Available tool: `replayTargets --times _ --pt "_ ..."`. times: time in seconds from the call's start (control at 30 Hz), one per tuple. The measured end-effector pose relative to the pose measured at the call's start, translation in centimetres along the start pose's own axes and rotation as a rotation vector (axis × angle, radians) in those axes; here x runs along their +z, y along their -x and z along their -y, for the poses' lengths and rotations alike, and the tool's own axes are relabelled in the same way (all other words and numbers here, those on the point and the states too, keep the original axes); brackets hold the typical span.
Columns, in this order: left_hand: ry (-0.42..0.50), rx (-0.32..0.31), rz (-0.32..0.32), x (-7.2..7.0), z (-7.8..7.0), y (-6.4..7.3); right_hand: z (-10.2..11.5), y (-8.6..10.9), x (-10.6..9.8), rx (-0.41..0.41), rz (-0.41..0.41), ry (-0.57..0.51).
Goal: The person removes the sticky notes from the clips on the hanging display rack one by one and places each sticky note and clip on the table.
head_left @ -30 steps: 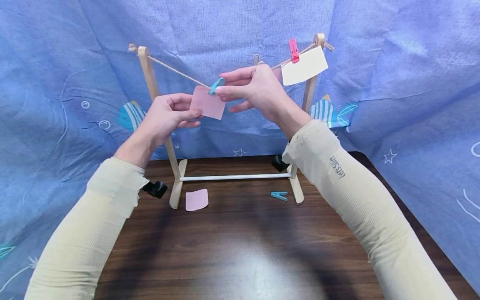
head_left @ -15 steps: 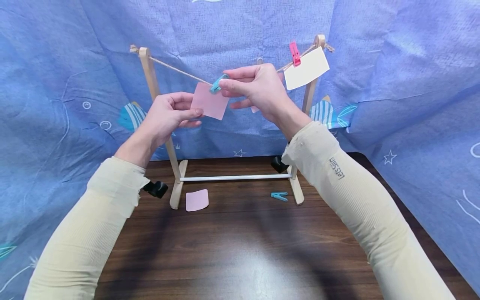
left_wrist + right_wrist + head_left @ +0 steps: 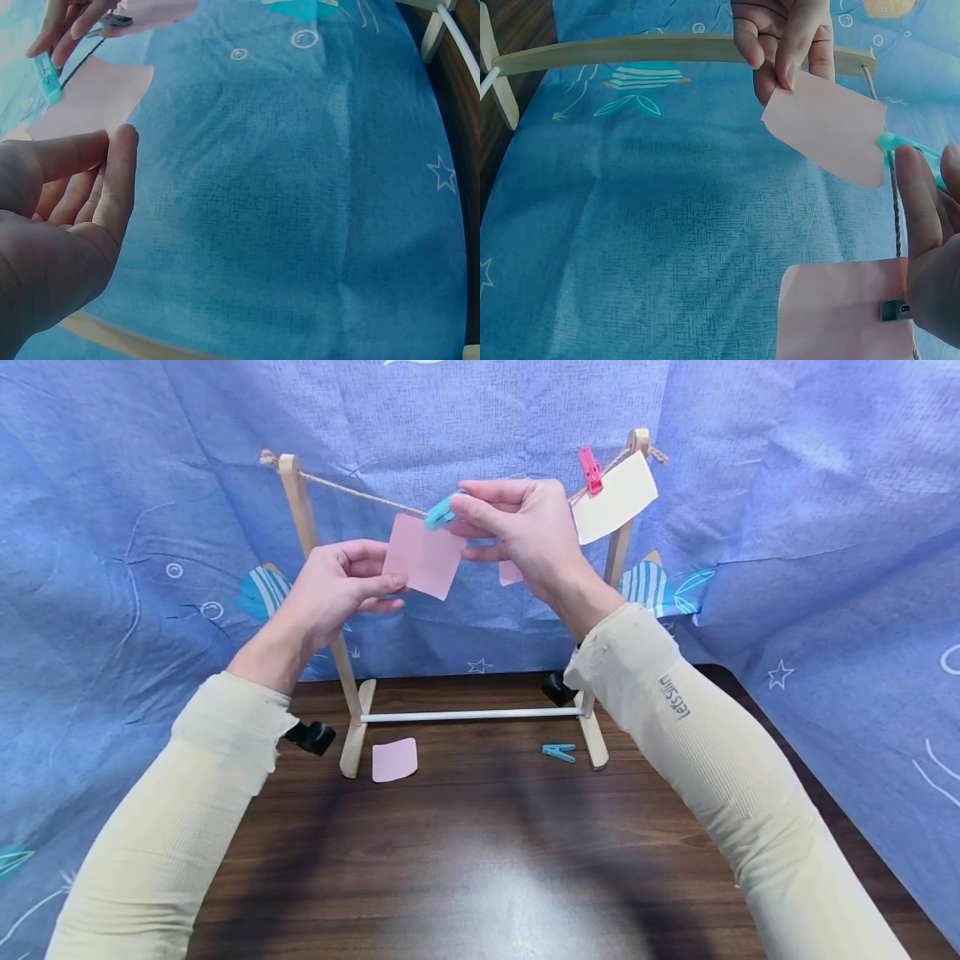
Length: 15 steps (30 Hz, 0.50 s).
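My left hand (image 3: 341,581) pinches the lower left edge of a pink sticky note (image 3: 426,556) between thumb and fingers. At the note's top edge, on the rope (image 3: 352,491), sits a light-blue clothespin (image 3: 441,512). The thumb and fingers of my right hand (image 3: 525,527) pinch that clothespin's handle end. In the right wrist view the clothespin's tip overlaps the note's edge and the rope. Just beyond my right hand a second pink note (image 3: 844,311) hangs from the rope by a grey clip (image 3: 894,310); in the head view it is mostly hidden behind that hand.
The rope runs between two posts of a wooden stand (image 3: 300,510). A red clothespin (image 3: 590,471) holds a cream note (image 3: 618,500) near the right post. Below, on the dark wooden table (image 3: 480,827), lie another pink note (image 3: 394,760) and a light-blue clothespin (image 3: 558,752). A patterned blue cloth hangs behind.
My right hand and the light-blue clothespin have moved up and slightly right, lifting the rope and the note's top edge. My left hand stays almost still, pinching the note.
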<state>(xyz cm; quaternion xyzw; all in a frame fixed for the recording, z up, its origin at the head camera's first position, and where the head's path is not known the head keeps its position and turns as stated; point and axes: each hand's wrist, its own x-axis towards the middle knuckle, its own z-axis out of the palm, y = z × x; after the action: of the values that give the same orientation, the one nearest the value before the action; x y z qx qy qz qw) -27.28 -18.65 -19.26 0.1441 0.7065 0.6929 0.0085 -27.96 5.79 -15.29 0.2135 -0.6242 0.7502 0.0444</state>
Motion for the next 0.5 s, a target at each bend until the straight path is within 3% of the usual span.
replayTargets --times 0.27,0.5 --pt "0.001 0.002 0.007 -0.04 0.05 0.11 -0.02 0.08 -0.22 -0.051 -0.038 -0.065" --pt "-0.022 -0.017 0.014 -0.17 -0.04 0.33 0.16 0.38 -0.86 0.024 -0.018 -0.127"
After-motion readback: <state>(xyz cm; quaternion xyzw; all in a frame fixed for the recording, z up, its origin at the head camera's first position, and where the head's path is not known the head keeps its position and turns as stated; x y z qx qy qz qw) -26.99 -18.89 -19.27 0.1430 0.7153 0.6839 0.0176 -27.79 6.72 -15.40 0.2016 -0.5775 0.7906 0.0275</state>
